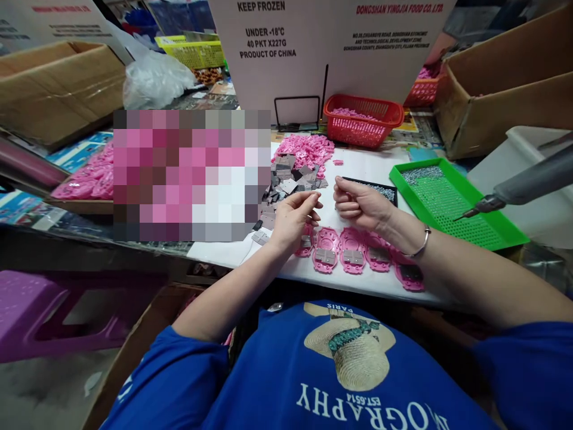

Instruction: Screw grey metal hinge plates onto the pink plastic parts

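Note:
Both hands hover over the white work surface, fingertips facing each other a small gap apart. My left hand [296, 220] is closed, thumb and index finger pinched; whatever is between them is too small to name. Closed as well, my right hand [362, 202] pinches near a black tray of small screws [385, 192], its contents hidden. Below them lies a row of pink plastic casings [326, 242], several with grey metal plates [352, 257] set in the lower part. Loose grey plates [286, 185] are heaped beyond my left hand, beside a pile of small pink parts [304, 149].
A green tray [481, 224] with screws sits at right, under an electric screwdriver [514, 182] pointing left. Behind stand a red basket [364, 134] of pink parts and a white printed board [290, 71]. Cardboard boxes [505, 77] flank the table; a purple stool [27, 316] is lower left.

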The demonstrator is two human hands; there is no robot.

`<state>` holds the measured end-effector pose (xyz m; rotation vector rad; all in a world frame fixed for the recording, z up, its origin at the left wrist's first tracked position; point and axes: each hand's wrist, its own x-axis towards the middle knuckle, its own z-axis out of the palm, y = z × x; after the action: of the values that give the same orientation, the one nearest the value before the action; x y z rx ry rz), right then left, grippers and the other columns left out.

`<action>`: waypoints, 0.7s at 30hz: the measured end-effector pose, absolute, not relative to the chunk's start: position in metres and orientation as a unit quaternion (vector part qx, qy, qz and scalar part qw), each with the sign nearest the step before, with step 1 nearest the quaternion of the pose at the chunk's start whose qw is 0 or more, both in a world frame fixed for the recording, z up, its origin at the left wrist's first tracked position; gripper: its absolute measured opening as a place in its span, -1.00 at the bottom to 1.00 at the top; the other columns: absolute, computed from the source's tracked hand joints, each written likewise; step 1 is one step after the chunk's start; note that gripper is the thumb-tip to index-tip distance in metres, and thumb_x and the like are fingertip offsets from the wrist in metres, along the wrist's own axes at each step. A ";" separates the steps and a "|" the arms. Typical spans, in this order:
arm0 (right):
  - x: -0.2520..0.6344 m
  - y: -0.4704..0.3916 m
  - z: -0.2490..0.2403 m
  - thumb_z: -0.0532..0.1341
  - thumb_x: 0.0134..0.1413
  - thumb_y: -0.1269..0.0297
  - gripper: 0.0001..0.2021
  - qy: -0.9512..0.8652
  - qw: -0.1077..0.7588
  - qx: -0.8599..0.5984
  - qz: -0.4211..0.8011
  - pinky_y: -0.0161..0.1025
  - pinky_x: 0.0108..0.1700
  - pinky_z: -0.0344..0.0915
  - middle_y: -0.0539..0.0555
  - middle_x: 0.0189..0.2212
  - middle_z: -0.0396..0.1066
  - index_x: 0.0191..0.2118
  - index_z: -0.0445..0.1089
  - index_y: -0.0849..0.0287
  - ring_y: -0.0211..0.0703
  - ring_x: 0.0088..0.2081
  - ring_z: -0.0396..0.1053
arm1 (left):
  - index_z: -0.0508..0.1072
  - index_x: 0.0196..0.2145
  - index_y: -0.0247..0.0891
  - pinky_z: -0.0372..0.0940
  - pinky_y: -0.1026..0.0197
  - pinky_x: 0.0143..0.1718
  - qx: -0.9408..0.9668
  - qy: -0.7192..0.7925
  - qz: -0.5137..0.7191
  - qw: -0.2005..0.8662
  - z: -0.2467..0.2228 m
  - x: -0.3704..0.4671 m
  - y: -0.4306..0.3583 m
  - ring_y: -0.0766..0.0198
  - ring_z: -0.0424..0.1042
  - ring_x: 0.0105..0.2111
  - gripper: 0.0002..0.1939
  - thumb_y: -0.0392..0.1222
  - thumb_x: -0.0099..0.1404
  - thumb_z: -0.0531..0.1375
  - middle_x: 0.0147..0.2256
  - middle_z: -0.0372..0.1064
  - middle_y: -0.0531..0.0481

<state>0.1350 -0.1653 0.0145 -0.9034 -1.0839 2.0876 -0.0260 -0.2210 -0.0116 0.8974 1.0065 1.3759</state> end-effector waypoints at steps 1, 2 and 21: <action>0.135 -0.165 0.014 0.35 0.06 0.09 -0.59 -0.413 0.299 -0.342 0.789 -0.50 -0.71 -0.27 -0.22 -0.67 -0.10 -0.41 0.10 0.16 -0.52 -0.70 -0.28 | 0.51 -0.28 -0.34 0.23 0.42 -0.61 0.376 0.425 0.587 0.577 -0.011 -0.029 -0.222 0.49 0.34 -0.61 -0.64 -0.01 0.08 0.40 -0.44 0.43 0.06; 0.134 -0.164 0.014 0.35 0.07 0.10 -0.59 -0.418 0.290 -0.344 0.789 -0.51 -0.70 -0.28 -0.23 -0.67 -0.14 -0.41 0.08 0.16 -0.52 -0.70 -0.30 | 0.51 -0.28 -0.34 0.23 0.42 -0.61 0.367 0.422 0.587 0.585 -0.011 -0.033 -0.223 0.49 0.35 -0.61 -0.64 -0.02 0.08 0.41 -0.44 0.44 0.06; 0.093 -0.176 0.026 0.25 0.10 0.29 -0.88 -0.737 0.258 -0.302 0.547 -0.35 -0.31 0.24 0.01 -0.42 0.37 -0.33 0.37 0.24 -0.34 -0.37 0.29 | 0.43 -0.37 -0.38 0.21 0.46 -0.66 0.310 0.395 0.558 0.661 -0.014 -0.056 -0.238 0.50 0.35 -0.63 -0.68 -0.03 0.21 0.36 -0.49 0.40 0.07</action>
<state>0.0926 -0.1755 0.0258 -0.8193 -1.9982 1.4822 -0.0564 -0.2383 -0.0136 0.7008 0.8939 1.2612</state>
